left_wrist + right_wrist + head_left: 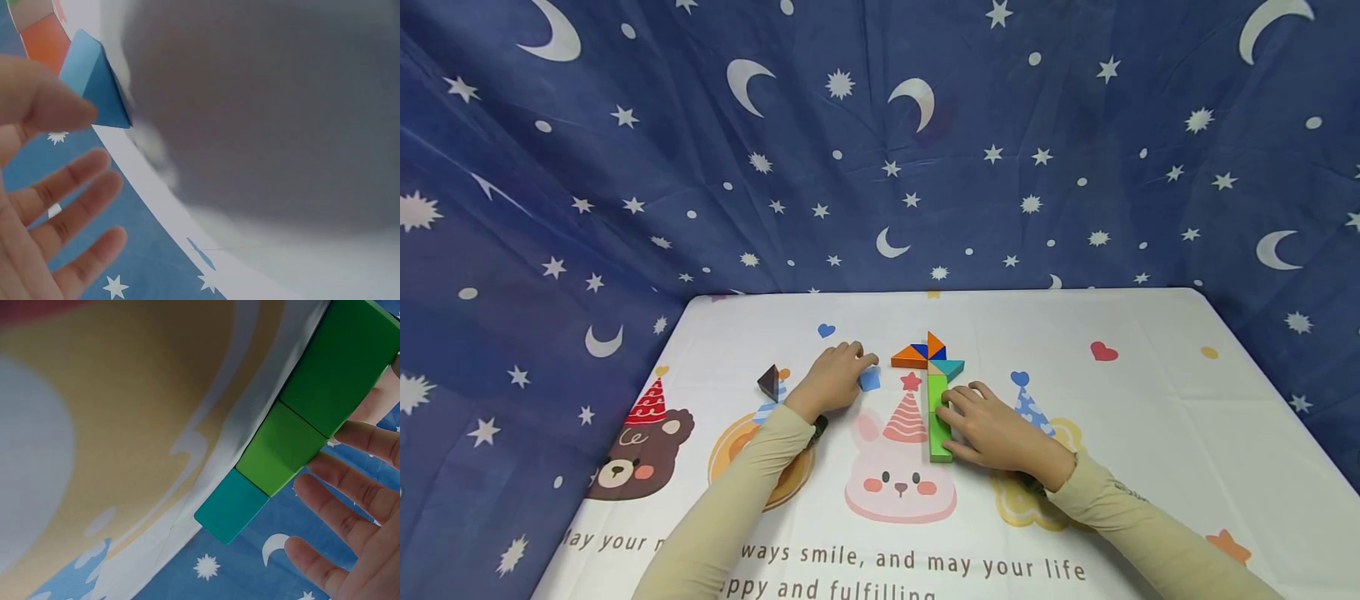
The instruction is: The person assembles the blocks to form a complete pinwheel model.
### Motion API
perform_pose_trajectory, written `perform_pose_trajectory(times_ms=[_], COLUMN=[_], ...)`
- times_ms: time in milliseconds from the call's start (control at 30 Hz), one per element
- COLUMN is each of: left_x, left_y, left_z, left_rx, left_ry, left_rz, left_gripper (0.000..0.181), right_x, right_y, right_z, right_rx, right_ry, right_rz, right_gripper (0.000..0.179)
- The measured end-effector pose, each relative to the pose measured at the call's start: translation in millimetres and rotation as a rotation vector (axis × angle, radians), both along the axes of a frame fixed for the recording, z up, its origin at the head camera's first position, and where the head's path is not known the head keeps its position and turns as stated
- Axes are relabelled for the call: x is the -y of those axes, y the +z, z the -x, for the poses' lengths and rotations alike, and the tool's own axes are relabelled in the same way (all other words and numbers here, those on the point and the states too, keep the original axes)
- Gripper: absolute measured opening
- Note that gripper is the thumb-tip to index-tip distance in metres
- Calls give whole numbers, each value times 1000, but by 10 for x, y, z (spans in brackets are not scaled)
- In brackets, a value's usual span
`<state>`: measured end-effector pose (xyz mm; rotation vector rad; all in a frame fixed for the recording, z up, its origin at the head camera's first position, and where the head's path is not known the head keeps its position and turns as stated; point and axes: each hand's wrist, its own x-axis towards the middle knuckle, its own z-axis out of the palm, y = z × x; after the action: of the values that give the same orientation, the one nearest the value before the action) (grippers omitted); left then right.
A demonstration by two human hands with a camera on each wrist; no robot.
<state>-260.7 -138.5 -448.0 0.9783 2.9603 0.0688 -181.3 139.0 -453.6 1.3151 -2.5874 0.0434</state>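
Observation:
In the head view my left hand hovers over the table beside a light-blue triangular block. The left wrist view shows its fingers spread and the thumb overlapping the edge of that blue block; whether they touch cannot be told. My right hand rests at the right side of two green blocks lined up end to end. Its fingertips lie along the side of the green blocks in the right wrist view, with a teal block beyond. Above the green column, orange, dark-blue and teal triangular blocks fan out like a pinwheel.
A dark brown triangular block lies left of my left hand. The white tablecloth carries printed animals, hearts and lettering. A dark-blue curtain with moons and stars hangs behind the table and along its left side.

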Motion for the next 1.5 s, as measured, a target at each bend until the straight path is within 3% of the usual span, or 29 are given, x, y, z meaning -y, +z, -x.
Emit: perform_pose_trajectory(times_ms=[267, 500, 1067, 1500], left_x=[-13, -102, -317, -334], left_y=[-17, -13, -21, 5], left_z=[9, -19, -78, -59], left_rx=[8, 9, -11, -45], left_ry=[-76, -89, -131, -57], left_rz=[-41, -38, 11, 14], left_gripper=[36, 30, 40, 33], right_x=[-1, 0, 1, 2], right_y=[1, 9, 5, 20], right_z=[0, -2, -8, -13], right_rx=[-1, -8, -5, 11], right_ry=[4, 3, -9, -14], right_rz=[9, 7, -9, -8], right_gripper=[40, 40, 41, 41])
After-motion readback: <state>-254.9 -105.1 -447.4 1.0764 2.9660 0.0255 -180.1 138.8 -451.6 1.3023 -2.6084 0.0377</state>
